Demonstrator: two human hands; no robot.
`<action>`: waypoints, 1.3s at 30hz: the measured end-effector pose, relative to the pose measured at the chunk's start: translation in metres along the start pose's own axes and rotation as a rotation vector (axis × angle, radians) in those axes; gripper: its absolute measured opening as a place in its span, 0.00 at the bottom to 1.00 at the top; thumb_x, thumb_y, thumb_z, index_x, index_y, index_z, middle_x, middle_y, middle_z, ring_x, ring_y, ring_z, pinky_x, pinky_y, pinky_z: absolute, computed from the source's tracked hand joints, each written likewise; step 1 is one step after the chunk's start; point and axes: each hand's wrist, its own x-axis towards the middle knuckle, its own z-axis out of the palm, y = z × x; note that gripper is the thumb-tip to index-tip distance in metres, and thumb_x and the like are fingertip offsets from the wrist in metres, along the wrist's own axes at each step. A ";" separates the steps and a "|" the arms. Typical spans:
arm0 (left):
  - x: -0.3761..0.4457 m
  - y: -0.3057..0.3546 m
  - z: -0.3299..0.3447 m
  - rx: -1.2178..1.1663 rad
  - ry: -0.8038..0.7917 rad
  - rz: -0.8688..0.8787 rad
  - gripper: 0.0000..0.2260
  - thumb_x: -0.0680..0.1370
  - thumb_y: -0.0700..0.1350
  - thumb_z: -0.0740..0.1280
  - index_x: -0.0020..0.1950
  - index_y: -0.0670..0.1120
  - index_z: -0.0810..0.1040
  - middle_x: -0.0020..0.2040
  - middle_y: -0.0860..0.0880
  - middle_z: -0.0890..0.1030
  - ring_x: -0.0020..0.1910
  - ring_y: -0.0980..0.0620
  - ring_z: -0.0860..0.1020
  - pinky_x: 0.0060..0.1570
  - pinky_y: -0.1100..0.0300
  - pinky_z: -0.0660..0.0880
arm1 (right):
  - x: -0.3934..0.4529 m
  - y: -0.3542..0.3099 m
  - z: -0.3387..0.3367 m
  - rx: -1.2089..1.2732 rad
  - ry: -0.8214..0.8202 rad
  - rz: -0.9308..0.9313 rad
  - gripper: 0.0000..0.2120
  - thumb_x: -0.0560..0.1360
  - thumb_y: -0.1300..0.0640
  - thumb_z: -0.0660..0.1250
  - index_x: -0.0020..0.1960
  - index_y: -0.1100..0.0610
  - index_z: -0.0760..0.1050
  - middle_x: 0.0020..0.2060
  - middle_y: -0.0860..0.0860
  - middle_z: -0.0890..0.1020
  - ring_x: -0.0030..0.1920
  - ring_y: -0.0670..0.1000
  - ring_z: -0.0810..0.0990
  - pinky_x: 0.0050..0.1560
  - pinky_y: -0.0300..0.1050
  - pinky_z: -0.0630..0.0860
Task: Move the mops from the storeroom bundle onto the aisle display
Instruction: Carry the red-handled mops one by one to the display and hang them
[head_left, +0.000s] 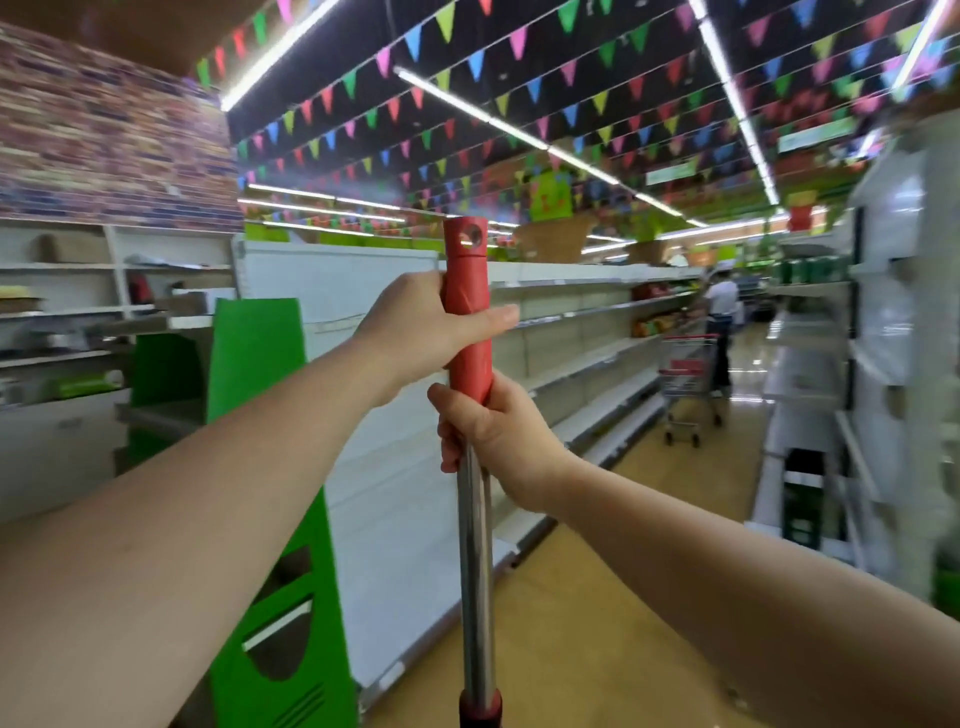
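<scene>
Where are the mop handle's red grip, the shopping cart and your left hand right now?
red grip (466, 260), head view, on its upper part below the hanging hole.
shopping cart (688, 371), head view, on its red-trimmed basket.
left hand (426, 325), head view, on the back of the hand.

A tan glossy floor (597, 613) runs up the aisle toward one o'clock. On it stand white shelving (582, 332) along the left, a green stand (280, 597) at seven o'clock, and a red shopping cart (688, 384) at two o'clock.
</scene>
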 end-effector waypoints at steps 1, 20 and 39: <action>0.004 0.009 0.012 -0.018 -0.027 0.015 0.15 0.71 0.53 0.71 0.49 0.43 0.76 0.49 0.43 0.81 0.51 0.45 0.80 0.55 0.48 0.76 | -0.004 -0.004 -0.015 -0.005 0.018 -0.002 0.07 0.77 0.62 0.61 0.41 0.57 0.67 0.30 0.53 0.71 0.25 0.50 0.72 0.29 0.41 0.74; 0.076 0.090 0.207 -0.486 -0.362 0.250 0.03 0.74 0.47 0.68 0.43 0.49 0.76 0.46 0.44 0.82 0.49 0.46 0.80 0.51 0.55 0.77 | -0.052 -0.018 -0.237 -0.283 0.368 0.019 0.05 0.77 0.62 0.62 0.43 0.57 0.68 0.28 0.51 0.72 0.23 0.48 0.71 0.26 0.39 0.72; 0.121 0.219 0.403 -0.737 -0.679 0.603 0.15 0.73 0.53 0.69 0.53 0.45 0.79 0.49 0.45 0.83 0.48 0.48 0.82 0.55 0.52 0.78 | -0.132 -0.067 -0.409 -0.678 1.002 0.076 0.08 0.76 0.68 0.60 0.39 0.60 0.67 0.26 0.54 0.71 0.19 0.46 0.69 0.23 0.40 0.72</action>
